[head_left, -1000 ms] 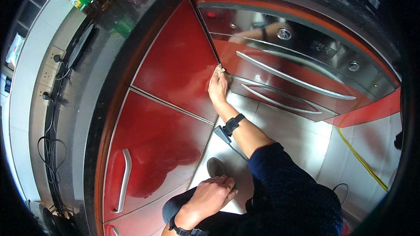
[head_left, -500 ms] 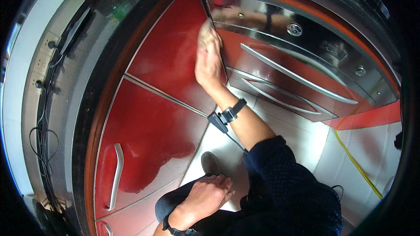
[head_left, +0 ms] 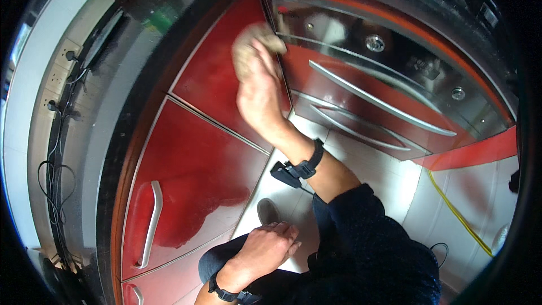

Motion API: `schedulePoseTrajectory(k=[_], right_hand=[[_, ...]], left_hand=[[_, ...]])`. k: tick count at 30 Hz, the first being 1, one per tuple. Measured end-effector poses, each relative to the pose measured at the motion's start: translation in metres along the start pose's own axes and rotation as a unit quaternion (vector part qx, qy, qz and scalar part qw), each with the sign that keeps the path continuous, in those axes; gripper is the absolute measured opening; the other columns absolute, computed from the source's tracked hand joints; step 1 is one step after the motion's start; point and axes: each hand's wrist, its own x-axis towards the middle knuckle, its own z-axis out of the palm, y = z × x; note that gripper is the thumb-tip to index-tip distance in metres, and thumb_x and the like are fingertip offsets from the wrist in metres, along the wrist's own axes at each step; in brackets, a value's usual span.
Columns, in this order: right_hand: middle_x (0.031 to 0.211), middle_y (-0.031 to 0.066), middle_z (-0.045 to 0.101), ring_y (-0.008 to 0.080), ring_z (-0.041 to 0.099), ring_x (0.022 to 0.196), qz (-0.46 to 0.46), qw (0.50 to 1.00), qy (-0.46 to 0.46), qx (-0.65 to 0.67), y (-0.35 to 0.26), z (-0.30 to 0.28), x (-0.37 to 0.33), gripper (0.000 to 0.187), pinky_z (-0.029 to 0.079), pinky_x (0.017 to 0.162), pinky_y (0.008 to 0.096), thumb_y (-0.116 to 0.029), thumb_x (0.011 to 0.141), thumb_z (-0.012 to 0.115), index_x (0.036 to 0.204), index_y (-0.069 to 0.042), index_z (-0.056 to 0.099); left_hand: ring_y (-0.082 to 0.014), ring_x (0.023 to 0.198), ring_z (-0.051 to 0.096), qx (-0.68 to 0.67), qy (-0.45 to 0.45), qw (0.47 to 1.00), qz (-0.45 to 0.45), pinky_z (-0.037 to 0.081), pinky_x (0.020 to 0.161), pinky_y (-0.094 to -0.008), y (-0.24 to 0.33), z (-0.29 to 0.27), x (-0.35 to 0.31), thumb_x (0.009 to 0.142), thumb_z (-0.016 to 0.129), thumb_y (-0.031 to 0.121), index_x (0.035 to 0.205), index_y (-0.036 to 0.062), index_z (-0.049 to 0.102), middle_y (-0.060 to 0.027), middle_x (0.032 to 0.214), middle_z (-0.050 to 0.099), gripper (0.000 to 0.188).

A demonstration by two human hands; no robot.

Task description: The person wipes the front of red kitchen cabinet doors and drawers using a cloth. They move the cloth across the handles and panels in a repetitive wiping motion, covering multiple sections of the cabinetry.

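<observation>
My right hand (head_left: pixel 258 93) is stretched out and grips a crumpled beige cloth (head_left: pixel 248 45), pressed against the upper corner of a glossy red cabinet door (head_left: pixel 217 79), close to the edge of the oven front (head_left: pixel 384 90). A black band with a small box sits on that wrist. My left hand (head_left: pixel 271 245) rests on my knee with its fingers loosely curled and nothing in it. It also wears a dark wristband.
A second red cabinet door (head_left: pixel 192 175) with a silver handle (head_left: pixel 149 223) lies to the left. The oven has curved metal handles and round knobs. Cables hang along the dark countertop (head_left: pixel 79 135). A yellow cord (head_left: pixel 454 212) runs over the white floor tiles.
My right hand has moved up the red door with the cloth, from its lower edge to its top corner by the oven. The left hand has stayed on my knee.
</observation>
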Motion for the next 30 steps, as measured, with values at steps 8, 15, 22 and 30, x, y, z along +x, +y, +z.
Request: schedulePoseTrajectory(k=[8, 15, 22, 30], right_hand=[[0.144, 0.0272, 0.059, 0.0473, 0.058, 0.129, -0.022, 0.977, 0.032, -0.211, 0.042, -0.023, -0.060, 0.041, 0.047, 0.113, 0.0537, -0.001, 0.099, 0.062, 0.140, 0.006, 0.060], [0.116, 0.0202, 0.061, 0.0398, 0.067, 0.097, 0.027, 0.986, -0.018, -0.163, 0.005, -0.020, -0.047, 0.025, 0.056, 0.086, 0.0458, -0.010, 0.102, 0.065, 0.123, 0.004, 0.065], [0.107, 0.0145, 0.059, 0.0339, 0.064, 0.090, -0.107, 0.983, -0.016, -0.145, -0.036, -0.001, -0.002, 0.012, 0.051, 0.074, 0.0476, -0.002, 0.095, 0.067, 0.106, -0.001, 0.063], [0.116, 0.0177, 0.056, 0.0334, 0.065, 0.110, -0.039, 0.986, -0.006, -0.160, 0.033, 0.000, 0.030, 0.009, 0.055, 0.092, 0.0459, -0.007, 0.107, 0.061, 0.109, 0.001, 0.057]], left_hand=[[-0.0366, 0.098, 0.077, -0.012, 0.012, 1.000, -0.013, 0.064, 0.086, -0.0435, -0.002, -0.001, -0.005, 0.104, 0.069, 0.032, 0.120, -0.0024, 0.077, -0.0207, 0.113, 0.078, 0.039], [-0.0376, 0.100, 0.076, -0.010, -0.002, 1.000, -0.025, 0.063, 0.087, -0.0435, 0.002, -0.002, 0.000, 0.105, 0.068, 0.032, 0.120, -0.0022, 0.076, -0.0202, 0.113, 0.078, 0.038], [-0.0366, 0.099, 0.077, -0.018, -0.003, 0.999, -0.031, 0.064, 0.089, -0.0429, -0.003, 0.002, -0.005, 0.105, 0.069, 0.031, 0.120, -0.0023, 0.077, -0.0199, 0.113, 0.078, 0.038], [-0.0375, 0.104, 0.076, -0.004, 0.016, 1.000, -0.002, 0.064, 0.092, -0.0445, -0.003, 0.009, -0.006, 0.106, 0.066, 0.031, 0.124, -0.0011, 0.074, -0.0209, 0.116, 0.076, 0.038]])
